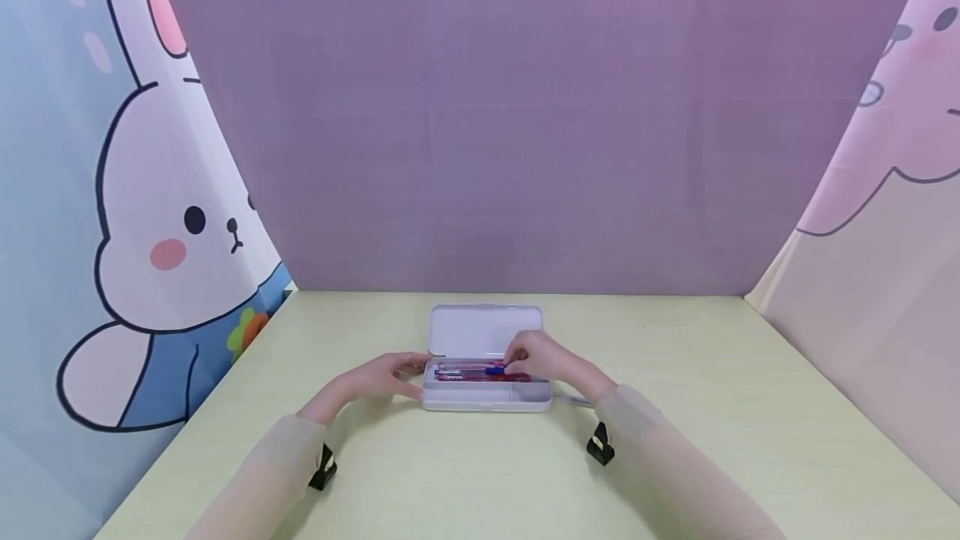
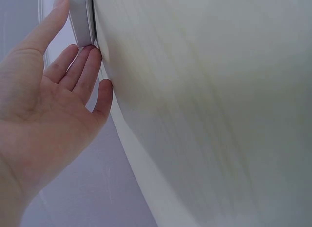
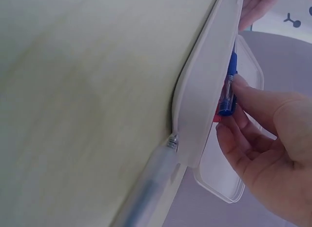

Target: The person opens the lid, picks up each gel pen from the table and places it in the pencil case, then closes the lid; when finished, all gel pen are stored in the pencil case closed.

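Note:
A white pencil case (image 1: pixel 486 405) sits on the table, its lid (image 1: pixel 472 330) raised at the back. Its rear compartment holds several pens, among them red ones (image 1: pixel 517 377). My right hand (image 1: pixel 543 355) reaches over the right part of the case and pinches a clear-barrelled blue pen (image 3: pixel 229 83) between thumb and fingers. This pen lies lengthwise at the top of the other pens. At the case's left end is my left hand (image 1: pixel 378 376), thumb toward the front corner and fingers toward the rear. In the left wrist view its fairly straight fingertips (image 2: pixel 87 53) touch the case.
Another pen (image 1: pixel 573 400) rests on the table by the case's right end, partly behind my right wrist. The case's front has a long compartment (image 1: pixel 465 396) and a smaller one (image 1: pixel 531 392). A purple cloth (image 1: pixel 487 148) hangs beyond the table's far edge, with patterned curtains either side.

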The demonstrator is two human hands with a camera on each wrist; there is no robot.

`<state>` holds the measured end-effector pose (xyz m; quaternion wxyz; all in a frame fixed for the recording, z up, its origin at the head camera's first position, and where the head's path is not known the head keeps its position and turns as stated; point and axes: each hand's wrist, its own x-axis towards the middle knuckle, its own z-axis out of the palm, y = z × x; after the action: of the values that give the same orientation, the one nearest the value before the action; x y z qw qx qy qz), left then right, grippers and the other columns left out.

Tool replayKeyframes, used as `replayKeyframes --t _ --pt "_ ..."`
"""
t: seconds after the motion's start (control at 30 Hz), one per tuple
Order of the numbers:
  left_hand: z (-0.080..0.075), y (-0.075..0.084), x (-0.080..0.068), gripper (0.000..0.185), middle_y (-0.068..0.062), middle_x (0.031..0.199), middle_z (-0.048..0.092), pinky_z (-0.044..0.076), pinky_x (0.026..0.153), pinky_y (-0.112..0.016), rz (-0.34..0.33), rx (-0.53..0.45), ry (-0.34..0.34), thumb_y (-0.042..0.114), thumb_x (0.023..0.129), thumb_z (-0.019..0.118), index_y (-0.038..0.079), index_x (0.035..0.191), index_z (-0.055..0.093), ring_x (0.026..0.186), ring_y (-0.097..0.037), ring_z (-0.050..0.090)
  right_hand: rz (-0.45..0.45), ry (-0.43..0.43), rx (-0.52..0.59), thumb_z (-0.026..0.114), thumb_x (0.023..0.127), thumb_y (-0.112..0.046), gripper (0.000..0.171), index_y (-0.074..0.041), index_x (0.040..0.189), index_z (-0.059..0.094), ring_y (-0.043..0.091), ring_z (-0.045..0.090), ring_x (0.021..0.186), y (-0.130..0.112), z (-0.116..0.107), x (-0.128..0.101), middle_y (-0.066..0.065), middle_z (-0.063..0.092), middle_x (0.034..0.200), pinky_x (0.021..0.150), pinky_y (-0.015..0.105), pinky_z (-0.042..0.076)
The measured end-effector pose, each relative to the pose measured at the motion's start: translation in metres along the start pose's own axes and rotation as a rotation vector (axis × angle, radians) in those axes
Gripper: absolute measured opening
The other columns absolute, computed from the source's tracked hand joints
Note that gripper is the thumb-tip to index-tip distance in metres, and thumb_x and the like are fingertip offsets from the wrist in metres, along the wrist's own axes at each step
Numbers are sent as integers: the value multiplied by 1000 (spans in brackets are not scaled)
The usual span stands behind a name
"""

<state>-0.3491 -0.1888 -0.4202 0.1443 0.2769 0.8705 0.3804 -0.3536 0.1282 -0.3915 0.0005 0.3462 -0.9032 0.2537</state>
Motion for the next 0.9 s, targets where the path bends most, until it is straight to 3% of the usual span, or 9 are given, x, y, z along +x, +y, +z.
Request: replayKeyframes --t 0.17,0.9 --pt "0 -2 0 69 -20 139 47 35 106 -53 -1 15 1 27 82 72 2 139 43 123 -36 48 -12 -15 -49 68 84 -9 8 -4 87 73 8 54 73 0 0 0 1 63 80 66 17 46" --pt "1 -2 3 70 -19 139 47 36 106 -52 -28 10 6 28 81 73 3 139 43 124 -36 48 28 -6 -21 67 86 -12 7 -8 89 72 11 58 76 4 -7 -4 0 64 83 68 21 50"
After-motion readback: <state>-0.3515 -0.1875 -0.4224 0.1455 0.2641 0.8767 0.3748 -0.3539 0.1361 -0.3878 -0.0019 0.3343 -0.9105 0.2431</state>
